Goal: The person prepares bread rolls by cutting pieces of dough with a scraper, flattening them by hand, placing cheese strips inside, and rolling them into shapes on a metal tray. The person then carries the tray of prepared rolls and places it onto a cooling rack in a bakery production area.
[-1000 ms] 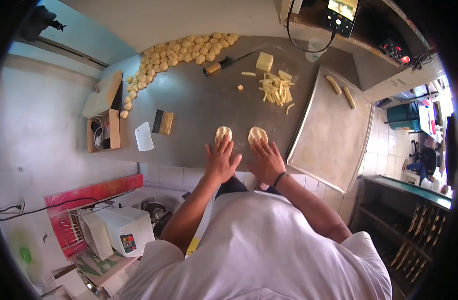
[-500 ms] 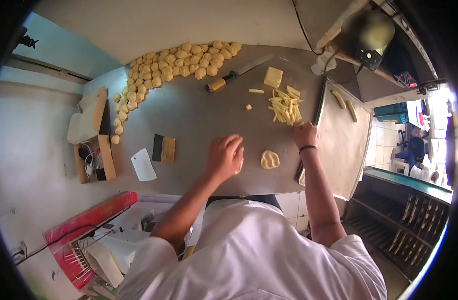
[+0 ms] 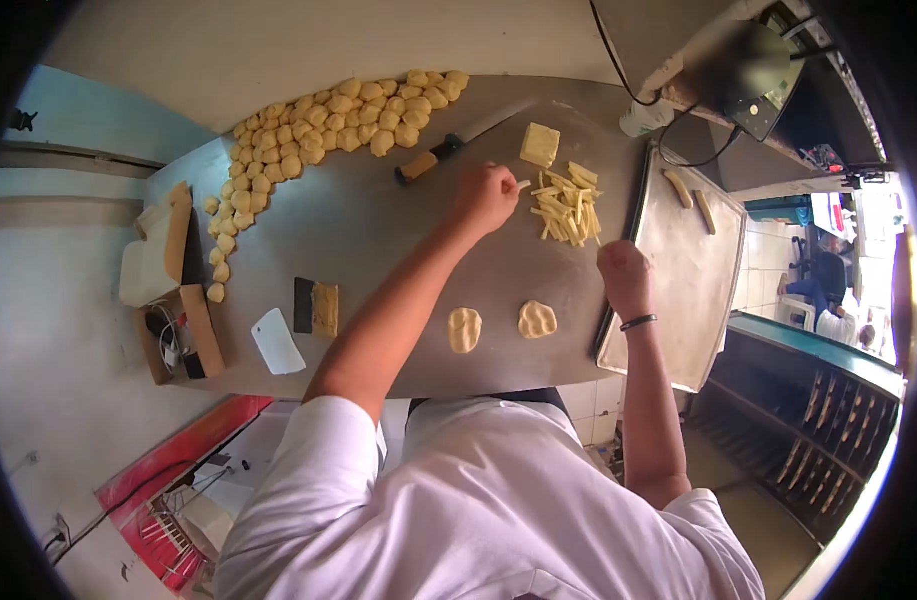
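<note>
My left hand [image 3: 486, 198] is closed over the far middle of the steel table, its fingertips pinching one end of a pale yellow cheese stick [image 3: 523, 185]. To its right lies a loose pile of cheese sticks [image 3: 568, 208], with a cheese block [image 3: 540, 145] behind it. Closed beside the near right side of the pile is my right hand [image 3: 626, 276]; a thin cheese stick tip [image 3: 598, 240] pokes out at its fingers. Two flattened dough pieces, a left one [image 3: 464, 330] and a right one [image 3: 537, 320], lie side by side near the front edge.
Many dough balls [image 3: 348, 115] line the back left. A knife [image 3: 433, 160] lies behind my left hand. A white scraper [image 3: 278, 342], a dark-and-tan scraper [image 3: 318, 307] and an open cardboard box [image 3: 203, 330] are at left. A tray [image 3: 668, 300] with two dough rolls [image 3: 691, 200] sits at right.
My left hand has moved away from the left dough piece, uncovering it, and has reached forward to the single cheese stick. My right hand has drawn slightly back from the pile.
</note>
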Demonstrator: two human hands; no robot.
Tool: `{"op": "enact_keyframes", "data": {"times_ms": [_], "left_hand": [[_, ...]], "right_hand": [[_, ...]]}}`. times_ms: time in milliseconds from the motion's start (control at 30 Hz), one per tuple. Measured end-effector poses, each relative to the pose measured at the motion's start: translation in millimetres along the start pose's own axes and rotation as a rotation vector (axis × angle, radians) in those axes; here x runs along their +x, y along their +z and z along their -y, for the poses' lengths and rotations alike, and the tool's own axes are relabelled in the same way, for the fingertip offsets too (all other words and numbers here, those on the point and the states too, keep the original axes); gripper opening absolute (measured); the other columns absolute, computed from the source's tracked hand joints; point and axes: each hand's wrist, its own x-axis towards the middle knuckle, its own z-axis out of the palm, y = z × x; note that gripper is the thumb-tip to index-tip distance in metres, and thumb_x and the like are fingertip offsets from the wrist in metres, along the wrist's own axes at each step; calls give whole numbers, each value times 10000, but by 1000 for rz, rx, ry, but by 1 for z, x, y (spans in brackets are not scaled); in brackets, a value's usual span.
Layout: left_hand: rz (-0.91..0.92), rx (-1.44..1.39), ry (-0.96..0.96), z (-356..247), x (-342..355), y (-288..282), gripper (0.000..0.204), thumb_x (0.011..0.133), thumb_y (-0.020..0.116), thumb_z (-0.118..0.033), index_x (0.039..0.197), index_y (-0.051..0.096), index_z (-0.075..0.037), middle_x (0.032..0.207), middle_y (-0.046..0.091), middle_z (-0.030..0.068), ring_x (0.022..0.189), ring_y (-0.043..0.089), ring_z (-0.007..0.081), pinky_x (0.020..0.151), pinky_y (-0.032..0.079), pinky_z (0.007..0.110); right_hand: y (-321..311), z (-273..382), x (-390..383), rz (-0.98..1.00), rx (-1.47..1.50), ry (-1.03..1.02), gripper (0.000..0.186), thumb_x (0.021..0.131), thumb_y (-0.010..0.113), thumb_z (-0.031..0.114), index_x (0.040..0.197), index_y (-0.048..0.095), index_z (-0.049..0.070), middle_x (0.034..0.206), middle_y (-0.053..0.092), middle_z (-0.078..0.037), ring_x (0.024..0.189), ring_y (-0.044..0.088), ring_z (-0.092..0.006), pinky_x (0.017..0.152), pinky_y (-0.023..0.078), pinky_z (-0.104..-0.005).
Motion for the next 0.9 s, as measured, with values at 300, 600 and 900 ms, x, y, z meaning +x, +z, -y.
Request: {"op": "enact_keyframes", "data": {"times_ms": [300,600,900], "left_hand": [[184,-1505,-620,-48,-116,-2,190,1007,709,-153,1117,717,1,966,701,75,845,649,162,768,561,324],[379,-1521,-821,-108,-257,75,172,990,743,-191,1103,723,-63,914,657,23,831,620,138,776,529,298],[259,-1572,-730,-59,-276,65,111,968,726,-143,1044,721,-62,881,655,27,831,635,155,762,522,290]], "right_hand": [[-22,2,26,136,-58,-556,401,906,706,83,1306,702,64,1280,638,-178,1187,631,-342,999,546,-413],[-27,-43,-84,639,295,-956,288,890,728,106,1178,731,106,1091,707,-97,1036,676,-315,900,565,-425],[8,-43,-103,570,148,-626,89,863,740,141,933,758,90,968,723,-85,920,674,-309,824,567,-419]]}}
